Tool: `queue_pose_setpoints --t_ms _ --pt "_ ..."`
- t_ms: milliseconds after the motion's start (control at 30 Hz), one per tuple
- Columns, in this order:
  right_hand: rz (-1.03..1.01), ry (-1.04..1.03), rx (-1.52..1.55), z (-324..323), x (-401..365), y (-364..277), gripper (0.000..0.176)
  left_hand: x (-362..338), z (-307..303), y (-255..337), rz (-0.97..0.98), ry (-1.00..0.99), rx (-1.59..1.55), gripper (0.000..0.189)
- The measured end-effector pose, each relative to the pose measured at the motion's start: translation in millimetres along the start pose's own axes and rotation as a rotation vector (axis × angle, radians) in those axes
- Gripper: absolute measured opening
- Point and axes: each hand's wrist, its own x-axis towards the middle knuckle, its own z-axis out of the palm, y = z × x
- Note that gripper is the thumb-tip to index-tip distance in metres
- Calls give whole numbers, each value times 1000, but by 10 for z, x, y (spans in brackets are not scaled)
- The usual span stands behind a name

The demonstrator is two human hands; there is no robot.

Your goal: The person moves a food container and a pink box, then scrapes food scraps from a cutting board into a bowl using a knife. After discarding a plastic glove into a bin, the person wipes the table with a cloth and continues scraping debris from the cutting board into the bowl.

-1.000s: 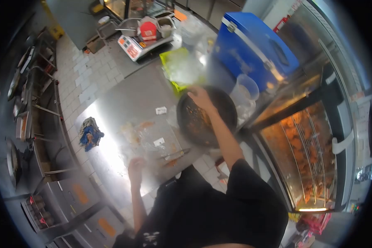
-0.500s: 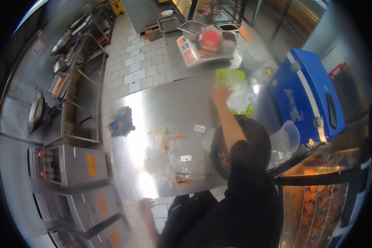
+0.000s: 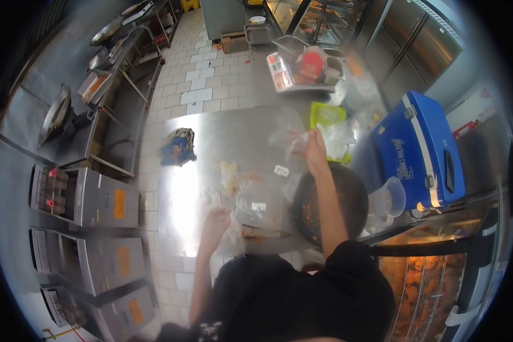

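Note:
My right hand [image 3: 315, 149] is closed on a clear plastic bag [image 3: 293, 141], held above the steel table beside a lime-green tray [image 3: 319, 108]. More clear plastic bags [image 3: 337, 134] lie in that tray. Below my right forearm stands a large black pan [image 3: 356, 196] with orange-brown bits inside. My left hand [image 3: 215, 221] is over the table's near side, its fingers curled, close to crumpled clear plastic [image 3: 251, 210]. Whether it grips any of that plastic is hidden. A small white label [image 3: 281, 170] lies on the table between my hands.
A blue cooler box [image 3: 416, 151] and a clear plastic tub [image 3: 389, 198] stand at the right. A crumpled dark cloth [image 3: 178, 146] lies on the table's [image 3: 233, 134] left side. Beyond are a white scale [image 3: 279, 73] and a red container [image 3: 312, 65]. Woks line the left counter.
My right hand has come back from the green tray with a clear plastic bag in it. My left hand has risen from beside the table to the crumpled plastic. The view has shifted.

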Motion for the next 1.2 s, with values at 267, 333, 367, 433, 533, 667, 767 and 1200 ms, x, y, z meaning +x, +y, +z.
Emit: queue_pose_setpoints --t_ms 267,333,367,433,533,667,767,1200 --pt "157 -54 238 562 -1036 -94 20 833 662 714 -369 -219 -621 53" --pt "50 41 307 506 -1148 43 27 794 719 706 -290 -224 -701 37" --pt "54 46 301 489 -1218 58 27 756 724 725 -213 -218 -775 23" --pt "86 -38 440 464 -1355 102 43 702 632 754 -104 -177 -618 18" --pt "244 -62 465 462 -1542 249 52 694 390 774 46 -230 -351 18" --pt "255 -128 -252 669 -1608 262 34 661 115 765 35 -294 -389 21" --pt "144 -21 -128 863 -1639 360 24 399 39 818 -261 -93 -810 27" --pt "82 316 -296 984 -1638 747 27 121 -21 306 -134 291 -478 15"
